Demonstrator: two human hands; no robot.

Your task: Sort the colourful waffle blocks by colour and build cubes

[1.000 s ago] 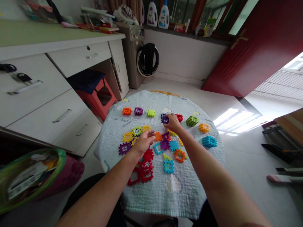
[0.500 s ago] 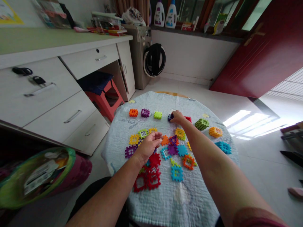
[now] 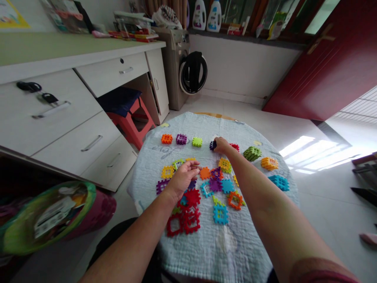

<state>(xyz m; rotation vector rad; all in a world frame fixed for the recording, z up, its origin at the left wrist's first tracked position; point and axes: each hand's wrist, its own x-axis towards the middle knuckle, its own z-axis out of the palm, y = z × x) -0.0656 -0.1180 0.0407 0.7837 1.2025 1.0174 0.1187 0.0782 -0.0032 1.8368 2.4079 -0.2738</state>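
At the far side of the round table, my right hand (image 3: 221, 145) closes its fingers on a small stack of dark blue building tiles (image 3: 212, 145), mostly covered by the hand. My left hand (image 3: 183, 176) hovers over the loose tiles, fingers loosely bent and apart, with nothing seen in it. Just right of its fingertips lies an orange tile (image 3: 205, 173). Beneath and nearer me are red tiles (image 3: 191, 220), a purple tile (image 3: 216, 184) and a blue window tile (image 3: 220, 214). A yellow window tile (image 3: 167, 171) lies left of the left hand.
Sorted stacks curve along the far edge: orange (image 3: 167, 138), purple (image 3: 181, 138), lime (image 3: 197, 142), red (image 3: 235, 147), green (image 3: 252, 153), yellow (image 3: 269, 163) and blue (image 3: 279, 182). A cloth (image 3: 200, 267) covers the table. A bin (image 3: 88, 212) stands at left, a stool (image 3: 132, 122) behind.
My left hand has shifted slightly up and left, its fingers a little more bent. My right hand stays at the dark blue stack. The whole view has shifted slightly.
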